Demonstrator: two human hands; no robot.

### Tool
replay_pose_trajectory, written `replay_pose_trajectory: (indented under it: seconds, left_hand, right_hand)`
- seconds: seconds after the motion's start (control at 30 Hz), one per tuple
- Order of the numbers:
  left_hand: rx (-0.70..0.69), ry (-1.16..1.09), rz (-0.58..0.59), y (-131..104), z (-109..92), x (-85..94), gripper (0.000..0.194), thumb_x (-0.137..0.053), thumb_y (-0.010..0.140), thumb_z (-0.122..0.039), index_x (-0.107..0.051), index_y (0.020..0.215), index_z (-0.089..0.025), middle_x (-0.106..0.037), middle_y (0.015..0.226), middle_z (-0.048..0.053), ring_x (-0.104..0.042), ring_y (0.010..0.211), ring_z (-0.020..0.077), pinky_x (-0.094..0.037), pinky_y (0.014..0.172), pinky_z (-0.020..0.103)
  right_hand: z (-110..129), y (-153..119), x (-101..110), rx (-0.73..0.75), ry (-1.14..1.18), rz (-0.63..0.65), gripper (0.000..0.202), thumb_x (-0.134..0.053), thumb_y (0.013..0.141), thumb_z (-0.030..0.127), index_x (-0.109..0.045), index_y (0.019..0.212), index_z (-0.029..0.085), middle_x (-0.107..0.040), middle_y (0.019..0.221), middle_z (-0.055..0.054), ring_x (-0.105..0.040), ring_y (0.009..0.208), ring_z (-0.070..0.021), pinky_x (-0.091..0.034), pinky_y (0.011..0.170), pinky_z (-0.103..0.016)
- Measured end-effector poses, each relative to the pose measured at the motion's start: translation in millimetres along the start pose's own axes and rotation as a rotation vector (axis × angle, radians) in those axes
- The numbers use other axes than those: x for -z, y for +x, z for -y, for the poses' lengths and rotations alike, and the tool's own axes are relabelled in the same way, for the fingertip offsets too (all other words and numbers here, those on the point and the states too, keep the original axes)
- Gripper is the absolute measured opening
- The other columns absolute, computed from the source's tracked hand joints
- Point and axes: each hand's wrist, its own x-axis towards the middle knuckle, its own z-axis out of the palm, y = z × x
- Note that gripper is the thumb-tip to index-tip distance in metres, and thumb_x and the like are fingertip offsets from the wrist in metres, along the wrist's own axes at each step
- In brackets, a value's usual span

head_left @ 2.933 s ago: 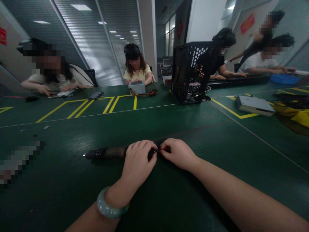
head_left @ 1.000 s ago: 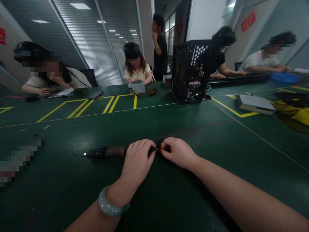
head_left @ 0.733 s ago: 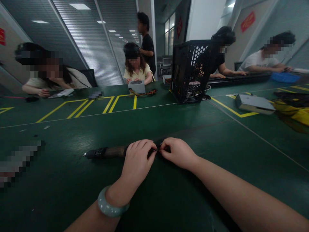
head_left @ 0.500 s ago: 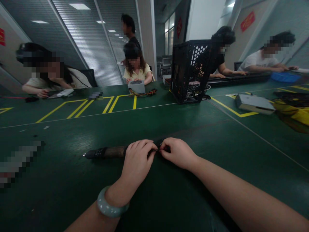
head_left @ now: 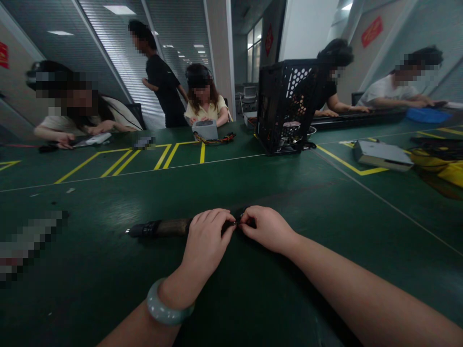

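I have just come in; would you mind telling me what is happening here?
The left hand lies over part of a long dark object on the green table. It and the right hand pinch at a small dark piece, too small to identify. Across the table, a person has hands at a grey box.

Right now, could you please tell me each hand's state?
Left hand: closed, pinching something too small to identify.
Right hand: closed, pinching too; object unclear.
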Motion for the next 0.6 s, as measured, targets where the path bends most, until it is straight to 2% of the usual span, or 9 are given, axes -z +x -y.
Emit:
replay_pose_trajectory:
  seconds: [0.13, 0.37, 0.6]
  left_hand:
    - [-0.01, 0.006, 0.001, 0.5, 0.1, -0.7, 0.011, -0.061, 0.084, -0.023, -0.063, 0.095, -0.025, -0.065, 0.109, 0.002, -0.058, 0.103, 0.0252, -0.043, 0.091, 0.045]
    - [-0.014, 0.0, -0.01, -0.5, -1.5, 0.2, 0.019, -0.058, 0.084, -0.016, -0.061, 0.1, -0.026, -0.065, 0.108, 0.001, -0.058, 0.102, 0.0243, -0.042, 0.091, 0.046]
    - [-0.012, 0.003, -0.005, -1.0, -1.1, 0.0, 0.017, -0.057, 0.085, -0.018, -0.061, 0.099, -0.025, -0.065, 0.108, 0.002, -0.058, 0.103, 0.0246, -0.041, 0.092, 0.046]
  right_hand:
    - [1.0, 0.2, -0.2, -0.005, -0.007, 0.004, 0.003, -0.064, 0.081, 0.021, -0.066, 0.082, 0.02, -0.064, 0.082, 0.0, -0.058, 0.074, -0.0136, -0.04, 0.065, -0.024]
    - [0.3, 0.1, -0.2, 0.008, -0.003, -0.006, 0.002, -0.064, 0.081, 0.02, -0.066, 0.082, 0.021, -0.064, 0.082, 0.0, -0.057, 0.073, -0.0135, -0.04, 0.065, -0.025]
    - [-1.3, -0.2, -1.8, 0.019, 0.003, -0.011, 0.003, -0.063, 0.082, 0.021, -0.066, 0.083, 0.021, -0.064, 0.082, 0.001, -0.057, 0.074, -0.0135, -0.04, 0.066, -0.025]
